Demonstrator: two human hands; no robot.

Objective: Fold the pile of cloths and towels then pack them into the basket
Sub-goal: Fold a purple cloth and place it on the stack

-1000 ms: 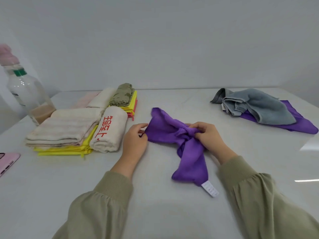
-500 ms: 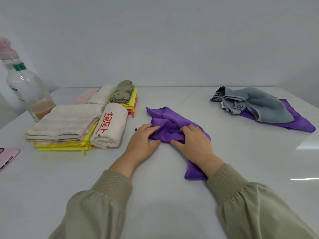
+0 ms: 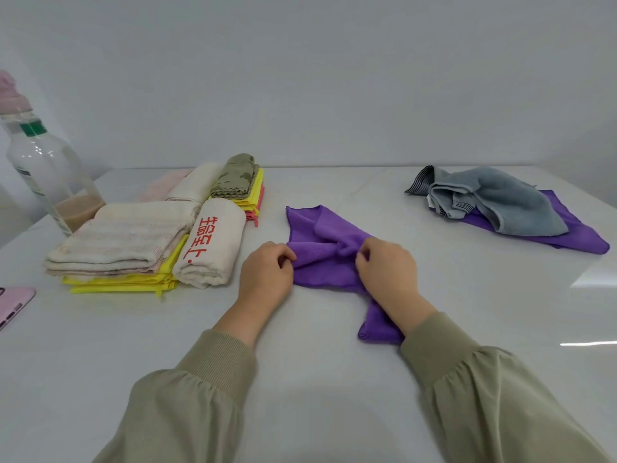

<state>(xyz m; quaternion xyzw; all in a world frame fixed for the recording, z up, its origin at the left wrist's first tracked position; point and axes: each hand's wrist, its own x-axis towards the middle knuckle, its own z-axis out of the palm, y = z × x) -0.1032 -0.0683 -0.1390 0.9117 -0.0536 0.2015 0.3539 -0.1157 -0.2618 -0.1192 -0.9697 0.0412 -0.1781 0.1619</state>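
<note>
A crumpled purple cloth [image 3: 320, 248] lies on the white table [image 3: 300, 362] in front of me. My left hand [image 3: 267, 275] pinches its left edge with curled fingers. My right hand [image 3: 387, 275] grips a bunched fold at the cloth's middle, and the cloth's near end runs under that wrist. At the left stand folded cloths: a striped cream towel [image 3: 117, 242] on yellow cloths [image 3: 120, 284], a rolled cream towel with red characters [image 3: 210, 242], and an olive cloth [image 3: 237, 177] on yellow and pink ones. At the far right a grey towel [image 3: 500, 202] lies on another purple cloth [image 3: 581, 235]. No basket is in view.
A clear plastic bottle [image 3: 43, 168] with a pink cap stands at the far left edge. A pink phone [image 3: 13, 305] lies at the left edge near me. The wall runs along the table's far side.
The purple cloth has gone from held up and twisted to lying on the table. Both hands went flat on it, then curled again to grip its edge and middle.
</note>
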